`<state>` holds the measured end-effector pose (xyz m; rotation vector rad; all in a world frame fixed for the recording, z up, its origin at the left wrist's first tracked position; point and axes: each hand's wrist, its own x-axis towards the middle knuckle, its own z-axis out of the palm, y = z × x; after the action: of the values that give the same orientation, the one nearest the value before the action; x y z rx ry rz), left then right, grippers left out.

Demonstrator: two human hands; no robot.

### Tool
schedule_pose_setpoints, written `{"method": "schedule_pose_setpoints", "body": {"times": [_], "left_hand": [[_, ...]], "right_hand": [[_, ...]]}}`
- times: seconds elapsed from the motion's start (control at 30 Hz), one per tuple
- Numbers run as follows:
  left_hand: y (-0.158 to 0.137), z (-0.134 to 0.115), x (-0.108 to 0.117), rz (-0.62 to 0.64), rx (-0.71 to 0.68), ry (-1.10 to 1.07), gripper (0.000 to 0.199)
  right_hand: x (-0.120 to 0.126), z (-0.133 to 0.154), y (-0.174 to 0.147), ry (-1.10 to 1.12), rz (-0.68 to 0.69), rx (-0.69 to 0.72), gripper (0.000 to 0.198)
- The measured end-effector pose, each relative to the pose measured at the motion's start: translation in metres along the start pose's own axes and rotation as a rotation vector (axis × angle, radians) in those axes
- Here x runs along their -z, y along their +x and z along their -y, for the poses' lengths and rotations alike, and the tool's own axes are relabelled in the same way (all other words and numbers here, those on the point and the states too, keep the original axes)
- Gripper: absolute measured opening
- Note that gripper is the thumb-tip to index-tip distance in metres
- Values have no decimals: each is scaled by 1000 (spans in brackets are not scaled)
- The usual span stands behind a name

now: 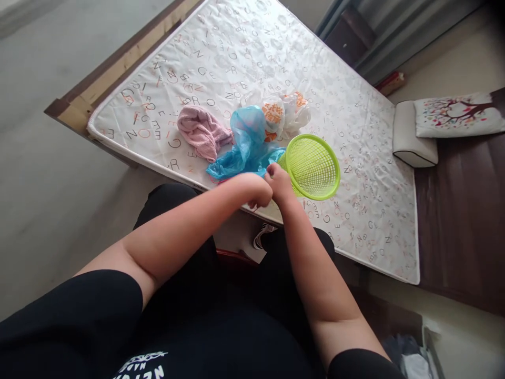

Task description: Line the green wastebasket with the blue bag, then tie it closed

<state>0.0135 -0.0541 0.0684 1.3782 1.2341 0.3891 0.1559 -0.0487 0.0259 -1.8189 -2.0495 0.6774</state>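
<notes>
Both hands meet at the near edge of the mattress, just in front of a crumpled blue plastic bag point(248, 129). My left hand point(259, 190) is bent at the wrist, its fingers curled downward and closed; what they hold is hidden. Touching it, my right hand point(279, 181) is pinched closed at the lower right edge of the bag. A lime-green mesh basket point(291, 163) lies tilted right beside my right hand, its round opening facing me. To the left of the blue bag lies a bunched pink cloth point(201, 129). White plastic bags with orange print point(290, 113) sit behind it.
The letter-printed mattress point(366, 210) rests on a wooden bed frame point(114, 66). On the right are a light bolster point(412, 134) and a tree-print cushion point(453, 116) on dark wood. A grey curtain point(410, 37) hangs at the back right. My knees are close to the mattress edge.
</notes>
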Motion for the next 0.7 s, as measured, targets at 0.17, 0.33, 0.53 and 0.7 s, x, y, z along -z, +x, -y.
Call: {"method": "schedule_pose_setpoints", "body": {"times": [0.17,0.33,0.53,0.7], "left_hand": [[25,-1,80,173,-140,421,43],[39,20,98,-173,-402,342,95],[50,21,87,-293,-274,380,11],[52,3,83,-400,-261,-59,16]], "right_hand": [[29,24,-10,380,-151,-51,7],[40,34,-5,538,-220,7,10],[51,27,8,678,-373,-4,18],[46,21,7,206,-310,89,30]]}}
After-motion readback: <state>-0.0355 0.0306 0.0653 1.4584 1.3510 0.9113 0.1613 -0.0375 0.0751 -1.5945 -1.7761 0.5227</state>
